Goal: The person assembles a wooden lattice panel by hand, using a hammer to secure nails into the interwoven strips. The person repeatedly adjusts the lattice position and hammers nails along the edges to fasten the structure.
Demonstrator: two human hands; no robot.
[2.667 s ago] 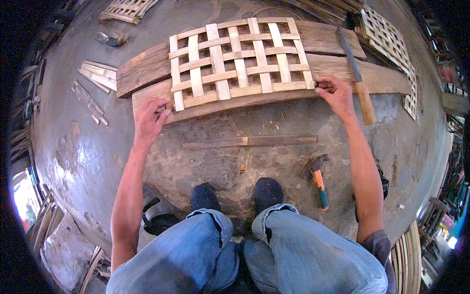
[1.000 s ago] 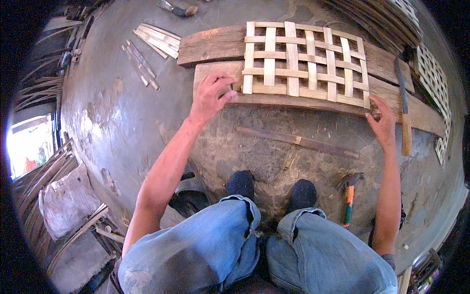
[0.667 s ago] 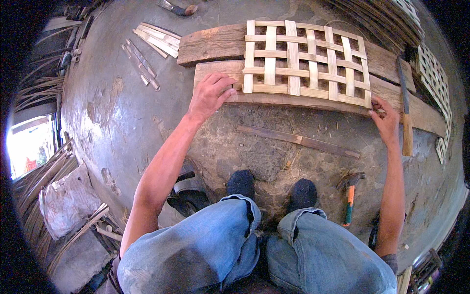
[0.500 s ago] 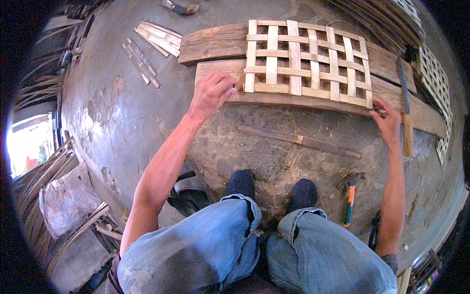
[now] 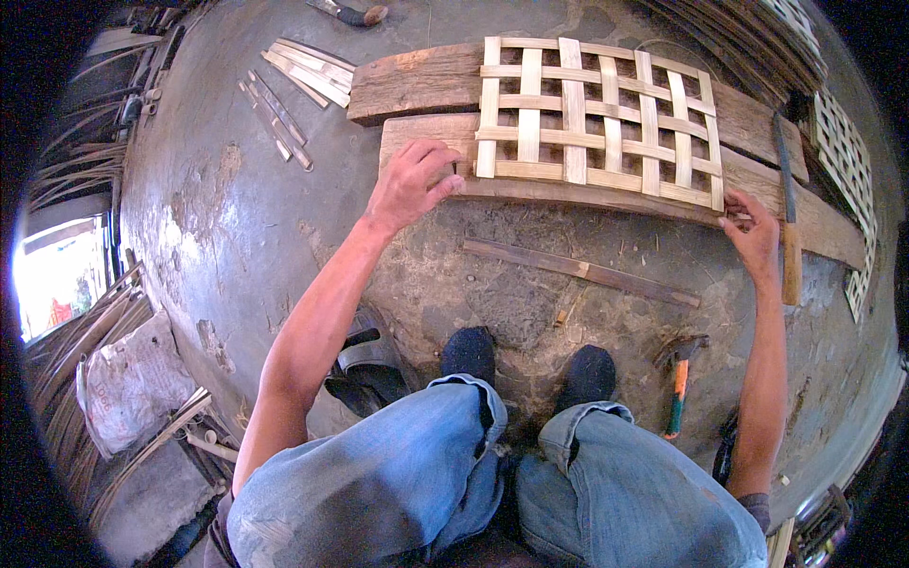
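A woven bamboo lattice panel [image 5: 575, 114] of pale flat strips lies across two thick wooden planks [image 5: 414, 85]. Its strips cross over and under, leaving square gaps. At the near plank's left end, my left hand [image 5: 414, 185] rests with fingers curled and thumb apart, a short way left of the panel and apart from it. My right hand [image 5: 755, 230] is by the panel's near right corner, thumb and fingers slightly parted and nothing visible between them. Just right of that hand, a long knife [image 5: 788, 204] with a wooden handle lies across the near plank.
A flat bamboo strip [image 5: 580, 271] lies on the concrete floor before the planks. Between my right foot and right arm is a hammer [image 5: 678, 383]. Split strips [image 5: 308, 71] lie at far left; another woven panel [image 5: 846, 151] is at right. Sandals [image 5: 371, 364] sit by my left leg.
My left thumb has moved away from the fingers, widening the hand. The view has shifted slightly; the panel, planks and tools keep their places, and my right hand stays by the corner.
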